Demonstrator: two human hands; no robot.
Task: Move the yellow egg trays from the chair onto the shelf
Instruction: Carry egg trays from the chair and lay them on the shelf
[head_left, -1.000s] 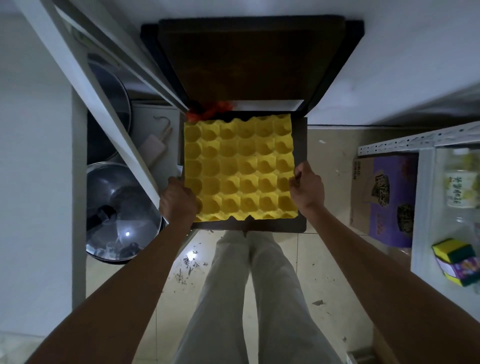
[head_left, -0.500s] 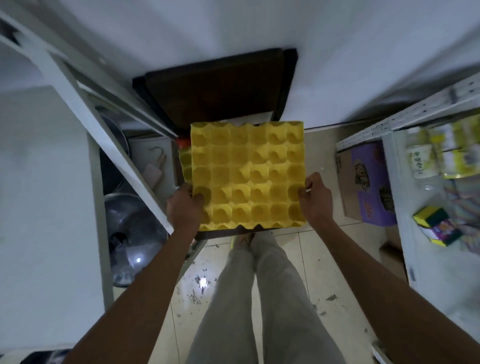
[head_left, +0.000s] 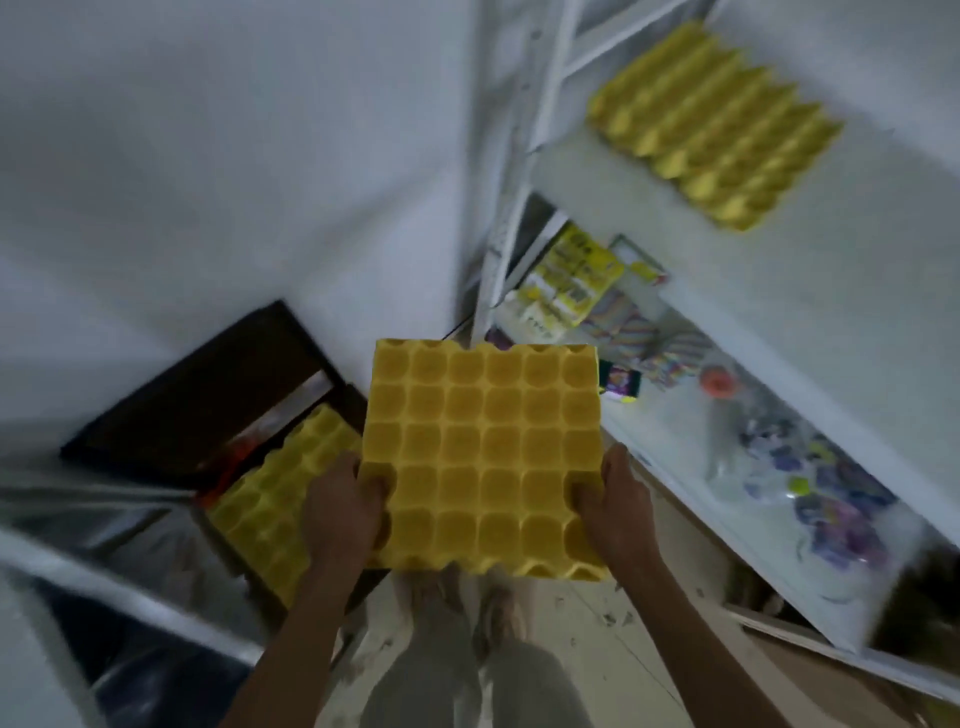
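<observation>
A yellow egg tray was held level in the air by both hands, cups upward, in front of the person's legs. The left hand was closed on the tray's left edge near its near corner, with the thumb laid over the cups. The right hand was clamped in the same way on the right edge near the near corner. The held tray was clear of the chair and of the shelf.

Further yellow egg trays were seen lying on the seat of the dark brown chair, below and to the left of the held tray; how many were stacked there could not be told. Something red showed at the far edge of that stack, too blurred to be named.

On the upper board of the white metal shelf, toward its far end, another yellow egg tray was seen lying flat, well apart from the held one. On the lower board, yellow packets, a clear bottle with an orange cap and coloured wrappers were spread out, all blurred.
</observation>
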